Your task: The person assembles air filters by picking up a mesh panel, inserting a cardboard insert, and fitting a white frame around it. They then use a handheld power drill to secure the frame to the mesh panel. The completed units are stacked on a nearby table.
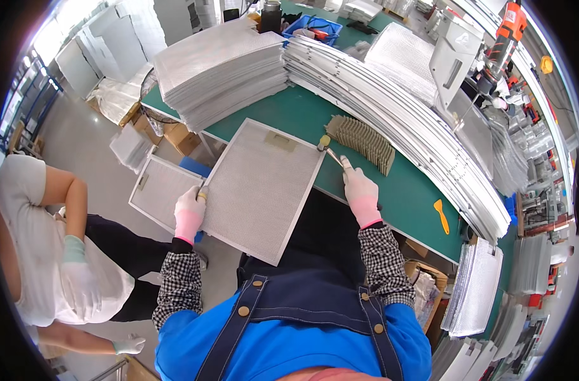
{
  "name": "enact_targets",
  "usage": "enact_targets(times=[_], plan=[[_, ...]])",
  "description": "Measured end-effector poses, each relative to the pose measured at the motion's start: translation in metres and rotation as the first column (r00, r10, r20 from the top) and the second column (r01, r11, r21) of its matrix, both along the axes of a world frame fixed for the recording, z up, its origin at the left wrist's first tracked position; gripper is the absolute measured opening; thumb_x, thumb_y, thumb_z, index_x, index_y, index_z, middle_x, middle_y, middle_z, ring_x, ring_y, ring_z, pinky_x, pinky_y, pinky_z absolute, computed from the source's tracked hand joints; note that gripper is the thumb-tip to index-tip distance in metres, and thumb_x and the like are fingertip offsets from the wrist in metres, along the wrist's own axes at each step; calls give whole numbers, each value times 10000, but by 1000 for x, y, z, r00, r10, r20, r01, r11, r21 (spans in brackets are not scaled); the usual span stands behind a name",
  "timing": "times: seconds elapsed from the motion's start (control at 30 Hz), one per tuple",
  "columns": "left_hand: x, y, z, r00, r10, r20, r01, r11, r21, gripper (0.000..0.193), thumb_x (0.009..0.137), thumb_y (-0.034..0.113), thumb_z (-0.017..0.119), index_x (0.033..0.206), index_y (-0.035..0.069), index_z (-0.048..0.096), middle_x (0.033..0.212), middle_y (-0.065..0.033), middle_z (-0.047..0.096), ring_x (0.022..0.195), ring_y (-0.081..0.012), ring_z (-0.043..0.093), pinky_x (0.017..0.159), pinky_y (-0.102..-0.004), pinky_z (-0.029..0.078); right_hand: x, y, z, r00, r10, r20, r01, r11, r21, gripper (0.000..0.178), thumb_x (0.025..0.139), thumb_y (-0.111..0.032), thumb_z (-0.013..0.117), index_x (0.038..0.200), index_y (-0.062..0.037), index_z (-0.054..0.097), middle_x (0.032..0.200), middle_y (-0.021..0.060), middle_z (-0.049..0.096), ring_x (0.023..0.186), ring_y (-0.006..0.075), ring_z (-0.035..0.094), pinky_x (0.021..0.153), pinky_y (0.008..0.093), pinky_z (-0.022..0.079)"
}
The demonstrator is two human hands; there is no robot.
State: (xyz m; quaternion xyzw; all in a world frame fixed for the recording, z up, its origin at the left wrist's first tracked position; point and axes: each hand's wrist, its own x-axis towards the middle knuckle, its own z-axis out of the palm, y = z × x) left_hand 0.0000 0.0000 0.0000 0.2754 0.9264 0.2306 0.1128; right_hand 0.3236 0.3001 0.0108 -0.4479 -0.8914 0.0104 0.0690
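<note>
A flat silver mesh panel (264, 184) with a thin metal frame lies tilted over the near edge of the green table, a small latch-like plate near its far edge. My left hand (189, 208), in a white glove with a pink cuff, is closed on the panel's left edge. In my right hand (361, 190), gloved the same way, is a small mallet (325, 142) with a yellowish face. Its head is at the panel's far right corner; whether it touches I cannot tell. Just beyond the mallet stands a row of small beige plates (362, 140).
Stacked mesh panels (222, 76) stand at the far left of the table (407, 190), and long white frame strips (391, 101) curve along its back. An orange scraper (442, 216) lies at the right. Another framed panel (159, 190) is left of my hand, near a co-worker (67, 254).
</note>
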Motion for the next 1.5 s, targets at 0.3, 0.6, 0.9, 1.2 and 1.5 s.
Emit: enact_targets(times=[0.3,0.6,0.9,1.2,1.5], plan=[[29,12,-13,998,-47,33,42,991,123,336,994,352,531,1090,69,685,983,-237,704,968,-433,667,848,-506,522,-12,2,32,998,51,-24,-51,999,4,526,994,-244,549,1498,-334,427,1022,125,642,823,353,689,679,481,558],[25,15,2,965,-199,173,166,968,188,382,1007,358,554,1048,2,686,951,-273,687,949,-432,668,831,-472,514,-195,6,17,948,278,-155,-293,952,-89,477,1006,-244,499,1482,-260,462,1056,142,681,883,375,699,781,490,565],[55,20,-6,688,-368,625,-152,770,620,358,1033,239,576,1201,-77,595,1082,-92,691,990,-162,650,877,-306,514,-41,-6,35,869,151,-471,-230,966,-115,379,970,-261,569,1335,-165,598,1142,143,700,1032,341,682,863,423,548],[170,50,-36,70,-436,897,-139,886,442,481,952,225,704,1306,-43,518,1136,-172,678,981,-267,712,710,-364,602,113,-14,61,861,17,-508,-24,1000,-6,367,912,-166,673,1279,-166,668,972,90,689,861,305,679,743,381,545],[171,61,-35,89,-418,904,-32,906,422,478,979,290,667,1291,-44,527,1116,-177,686,934,-285,716,743,-358,585,135,-31,13,947,-196,-255,195,980,-31,417,941,-176,640,1354,-233,623,926,89,635,811,326,657,741,421,543]])
